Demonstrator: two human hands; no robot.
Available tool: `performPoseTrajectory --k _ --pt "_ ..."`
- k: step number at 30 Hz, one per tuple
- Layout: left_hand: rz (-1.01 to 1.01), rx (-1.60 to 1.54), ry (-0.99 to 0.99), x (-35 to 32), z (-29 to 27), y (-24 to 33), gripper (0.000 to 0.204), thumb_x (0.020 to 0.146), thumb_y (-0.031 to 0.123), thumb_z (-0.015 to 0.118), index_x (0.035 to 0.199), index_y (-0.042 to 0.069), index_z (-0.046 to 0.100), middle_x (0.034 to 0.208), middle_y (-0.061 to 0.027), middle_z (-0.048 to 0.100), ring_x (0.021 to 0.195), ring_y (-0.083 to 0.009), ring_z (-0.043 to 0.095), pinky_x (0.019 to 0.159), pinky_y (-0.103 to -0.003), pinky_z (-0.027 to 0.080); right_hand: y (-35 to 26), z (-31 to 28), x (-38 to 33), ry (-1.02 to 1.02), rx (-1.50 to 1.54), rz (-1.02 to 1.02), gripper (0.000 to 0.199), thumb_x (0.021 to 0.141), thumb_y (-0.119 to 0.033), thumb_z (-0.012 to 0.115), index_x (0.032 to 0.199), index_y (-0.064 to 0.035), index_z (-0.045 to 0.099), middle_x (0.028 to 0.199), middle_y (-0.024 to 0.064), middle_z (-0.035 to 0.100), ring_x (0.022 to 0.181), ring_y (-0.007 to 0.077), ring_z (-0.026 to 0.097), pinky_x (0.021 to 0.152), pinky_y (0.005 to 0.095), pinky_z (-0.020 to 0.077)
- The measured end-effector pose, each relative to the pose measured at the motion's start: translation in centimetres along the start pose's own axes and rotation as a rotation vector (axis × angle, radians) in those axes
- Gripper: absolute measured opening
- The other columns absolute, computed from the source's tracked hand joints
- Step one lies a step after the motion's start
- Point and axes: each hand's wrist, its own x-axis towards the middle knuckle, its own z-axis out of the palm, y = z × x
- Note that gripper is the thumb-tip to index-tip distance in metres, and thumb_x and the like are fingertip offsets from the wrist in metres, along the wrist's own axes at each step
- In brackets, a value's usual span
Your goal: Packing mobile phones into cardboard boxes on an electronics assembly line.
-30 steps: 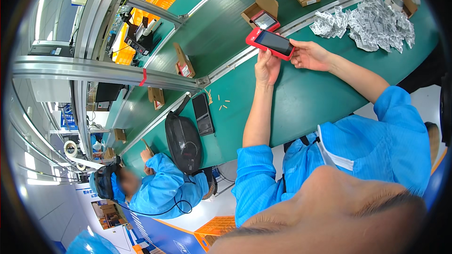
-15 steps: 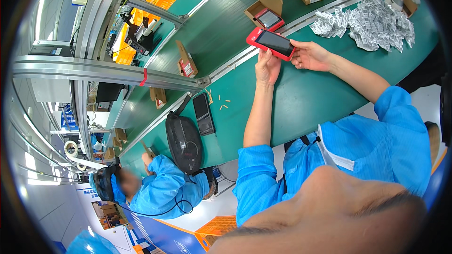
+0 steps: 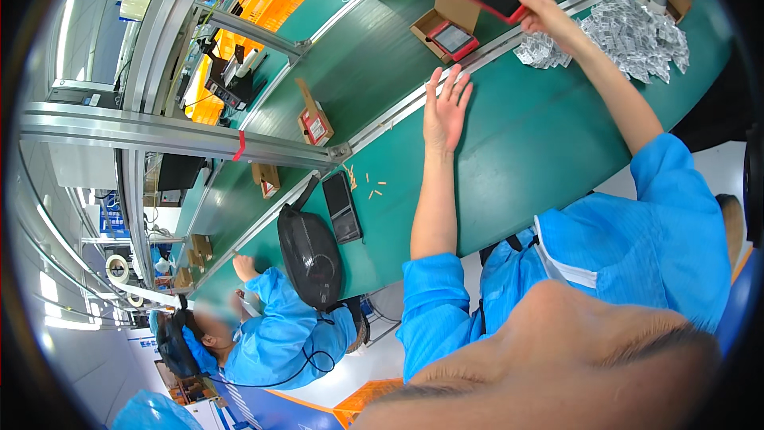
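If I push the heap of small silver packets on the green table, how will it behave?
The silver packets lie loose in a crumpled heap, so they would probably scatter, not move as one. They look thin and light, likely floppy. Their shiny foil may slide easily on the smooth green table.

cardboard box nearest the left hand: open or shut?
Open. The cardboard box has its flap raised, and a red device lies visible inside, beyond the left hand.

Green bench [image 3: 509,151]: silver packets [image 3: 637,28], black bag [image 3: 309,255], dark tablet [image 3: 342,207].
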Motion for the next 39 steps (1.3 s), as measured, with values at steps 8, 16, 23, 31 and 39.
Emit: performPoseTrajectory --k 8,16,23,31,39 --pt "0.005 0.015 0.096 0.0 -1.1 0.3 0.055 0.093 0.044 0.048 0.130 0.006 0.035 0.133 -0.0195 0.041 0.123 -0.0315 0.041 0.108 -0.045 0.031 6.8 -7.6 8.7 0.340 -0.293 0.166 0.052 0.089 -0.048 0.049 0.093 0.0024 0.061 0.077 0.0083 0.064 0.058 0.0135 0.060 0.047 0.0257 0.0415" --pt "0.604 1.505 0.536 1.2 -5.2 5.0 0.042 0.089 0.018 0.058 0.125 0.002 0.043 0.124 -0.0232 0.046 0.116 -0.0347 0.044 0.099 -0.046 0.034 8.3 -7.8 8.5 0.589 -1.222 -0.496 0.056 0.085 -0.038 0.060 0.110 0.0113 0.047 0.098 0.0293 0.058 0.093 0.0449 0.057 0.081 0.0454 0.0487" --pt "0.659 2.039 1.181 0.6 -13.9 15.3 0.060 0.075 0.011 0.067 0.118 -0.010 0.032 0.120 -0.0333 0.033 0.114 -0.0476 0.034 0.098 -0.052 0.028 0.9 -2.7 0.8 0.430 -0.844 -0.544 0.035 0.088 -0.025 0.061 0.111 0.0004 0.054 0.097 0.0145 0.061 0.074 0.0223 0.061 0.067 0.0328 0.0495" --pt "0.982 1.203 1.196 1.9 -13.1 16.1 0.063 0.070 -0.006 0.059 0.125 -0.008 0.027 0.121 -0.0247 0.033 0.105 -0.0363 0.048 0.087 -0.042 0.046 1.6 4.7 -1.8 0.019 -0.680 -0.727 0.025 0.087 -0.019 0.061 0.105 -0.0028 0.055 0.091 0.0114 0.059 0.073 0.0216 0.060 0.065 0.0321 0.0490" --pt "0.628 1.030 0.733 3.2 -6.7 8.3 0.059 0.073 0.010 0.074 0.119 -0.007 0.039 0.114 -0.0186 0.049 0.100 -0.0227 0.054 0.086 -0.034 0.047 7.7 16.9 -0.9 -0.250 -0.723 -0.726 0.033 0.088 -0.023 0.057 0.102 0.0066 0.050 0.097 0.0209 0.056 0.091 0.0342 0.059 0.078 0.0435 0.0477"
